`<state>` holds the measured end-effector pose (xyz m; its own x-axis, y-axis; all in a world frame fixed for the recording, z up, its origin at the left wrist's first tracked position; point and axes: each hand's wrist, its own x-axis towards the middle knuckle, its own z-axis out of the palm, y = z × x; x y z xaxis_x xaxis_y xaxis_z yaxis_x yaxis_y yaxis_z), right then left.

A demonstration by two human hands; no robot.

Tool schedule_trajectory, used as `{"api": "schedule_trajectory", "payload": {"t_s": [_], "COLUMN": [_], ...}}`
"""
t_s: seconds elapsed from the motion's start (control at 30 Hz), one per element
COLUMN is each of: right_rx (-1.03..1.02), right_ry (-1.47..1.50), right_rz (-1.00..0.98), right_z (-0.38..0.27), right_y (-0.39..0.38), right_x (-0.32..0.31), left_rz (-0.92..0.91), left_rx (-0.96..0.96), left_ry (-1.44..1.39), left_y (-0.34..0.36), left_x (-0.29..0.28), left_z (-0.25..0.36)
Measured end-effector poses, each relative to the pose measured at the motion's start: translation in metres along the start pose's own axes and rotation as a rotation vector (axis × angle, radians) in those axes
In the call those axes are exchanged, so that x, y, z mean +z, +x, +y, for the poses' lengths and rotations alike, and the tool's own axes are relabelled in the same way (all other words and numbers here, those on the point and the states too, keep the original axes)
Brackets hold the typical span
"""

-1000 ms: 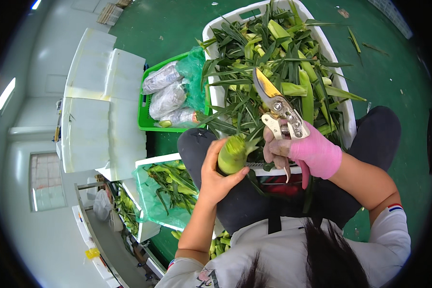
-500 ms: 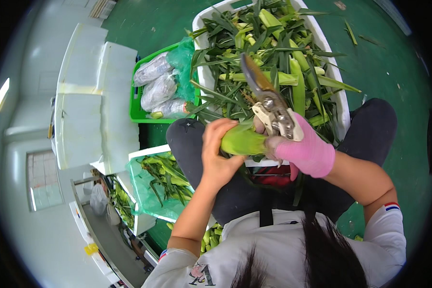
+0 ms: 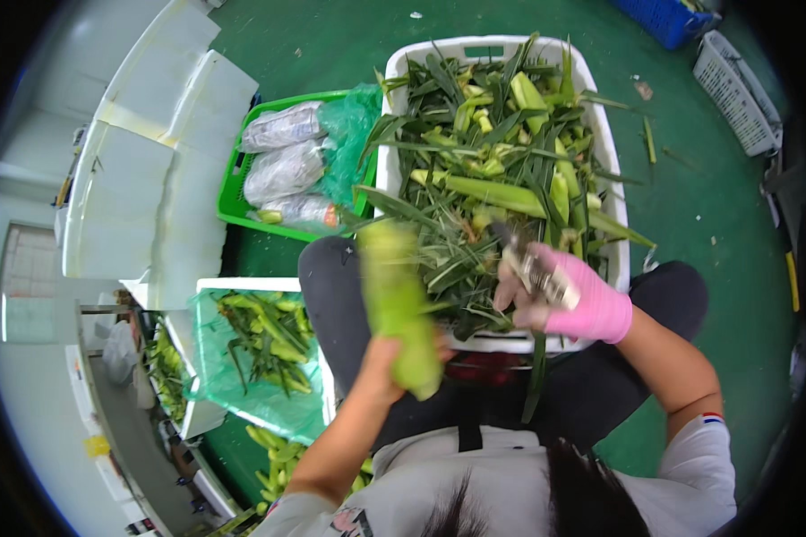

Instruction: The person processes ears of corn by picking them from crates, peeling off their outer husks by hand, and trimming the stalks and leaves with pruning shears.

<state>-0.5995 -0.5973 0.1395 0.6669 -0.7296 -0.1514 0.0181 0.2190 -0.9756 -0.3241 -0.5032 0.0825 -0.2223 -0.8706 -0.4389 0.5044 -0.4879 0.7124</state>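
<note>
Gripping a pale green ear of corn still in its husk, the left hand is closed around the lower end, so that the ear stands nearly upright and blurred above the person's lap, just left of the white crate. The right hand, wrapped in a pink glove, is clenched around the handles of a pair of metal shears, whose blades point up and to the left over the heap of husks; whether the blades are parted or shut cannot be told through the blur. The two hands are apart, the shears not touching the ear.

The white crate sits in front of the person's knees and is piled with long green leaves and husks, some spilling over its near rim. To the left of it stands a green basket holding clear bags packed with something pale, with a green plastic bag bunched at its right side. Nearer, at the person's left, is a white box lined with green plastic and holding trimmed green ears. Stacked white foam boxes stand further left. The floor is green, and a white slotted basket lies at the upper right.
</note>
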Motion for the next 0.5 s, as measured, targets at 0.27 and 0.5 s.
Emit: {"api": "schedule_trajectory", "payload": {"t_s": [0.27, 0.5], "right_rx": [-0.418, 0.044], "right_ry": [-1.645, -1.816], "right_rz": [-0.525, 0.074], "right_z": [0.099, 0.124], "right_y": [0.058, 0.221], "right_x": [-0.072, -0.176], "left_rz": [0.829, 1.321], "left_rx": [0.393, 0.260], "left_ry": [-0.379, -0.480], "left_y": [-0.087, -0.187], "left_x": [-0.110, -0.201], "left_z": [0.050, -0.029]}}
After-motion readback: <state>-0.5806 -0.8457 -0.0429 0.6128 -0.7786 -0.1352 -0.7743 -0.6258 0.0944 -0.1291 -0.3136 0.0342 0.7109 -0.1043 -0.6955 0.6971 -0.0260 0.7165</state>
